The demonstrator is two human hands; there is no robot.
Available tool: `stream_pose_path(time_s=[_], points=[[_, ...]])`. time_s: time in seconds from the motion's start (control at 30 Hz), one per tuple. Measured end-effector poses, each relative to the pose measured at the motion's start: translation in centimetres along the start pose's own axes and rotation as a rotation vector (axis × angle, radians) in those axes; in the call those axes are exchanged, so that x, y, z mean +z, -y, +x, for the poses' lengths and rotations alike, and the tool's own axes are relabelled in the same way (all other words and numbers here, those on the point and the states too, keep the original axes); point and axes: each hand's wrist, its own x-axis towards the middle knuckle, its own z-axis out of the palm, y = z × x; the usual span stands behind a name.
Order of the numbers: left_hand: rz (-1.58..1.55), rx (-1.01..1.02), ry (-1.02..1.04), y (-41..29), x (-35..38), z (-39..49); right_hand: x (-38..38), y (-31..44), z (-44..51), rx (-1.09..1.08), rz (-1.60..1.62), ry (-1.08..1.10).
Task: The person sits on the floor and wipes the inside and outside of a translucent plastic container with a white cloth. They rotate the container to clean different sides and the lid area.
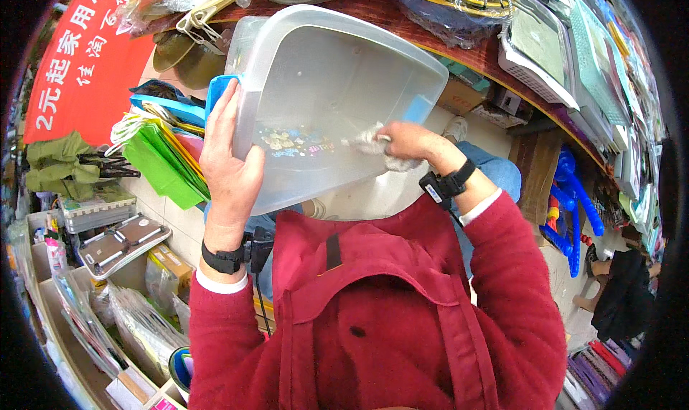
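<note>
A large translucent plastic storage bin point(355, 60) is tilted in front of me, its open side towards me. Blue latches show at its ends, and small colourful printed figures point(296, 142) mark one wall. My left hand point(229, 135) braces the bin's left end beside the blue latch point(218, 95), fingers spread along the outside and thumb over the rim. In my right hand point(406, 143) is a crumpled whitish cloth point(371, 143), held at the bin's lower right wall. The fingertips are partly hidden by the cloth.
Behind the bin, a reddish wooden table point(473, 60) bears baskets point(538, 44) and wrapped goods. Green paper bags point(161, 165) hang at left near a red sign point(81, 70) with writing. Compartments of packaged goods point(140, 318) stand lower left; blue balloon-like tubes point(570, 211) are at right.
</note>
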Motion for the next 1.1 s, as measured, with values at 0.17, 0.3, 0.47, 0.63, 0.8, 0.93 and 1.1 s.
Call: stream_pose_path(time_s=[0.17,0.3,0.47,0.63,0.8,0.93,1.1], points=[[-0.071,-0.002,0.011,-1.1,-0.4,-0.4,3.2,-3.3,7.0,0.22,0.433,-0.321],[-0.126,-0.025,0.042,-2.6,-0.9,-1.2,6.7,-3.9,13.8,0.283,1.086,-0.364],[-0.258,-0.079,0.06,-3.4,-0.8,-2.1,6.0,0.7,15.5,0.247,1.258,-0.361],[-0.153,-0.058,0.021,-2.0,0.6,-1.5,1.9,10.2,9.4,-0.434,1.557,0.0],[-0.195,-0.093,-0.018,-0.9,1.9,-1.1,-0.7,11.1,3.1,-0.474,1.131,0.397],[-0.198,-0.107,0.059,-0.7,2.2,-1.0,-0.4,5.5,0.6,-0.4,0.622,0.333],[-0.119,-0.074,0.025,-1.0,2.8,-0.9,0.0,-3.1,3.0,0.18,1.038,-0.179]])
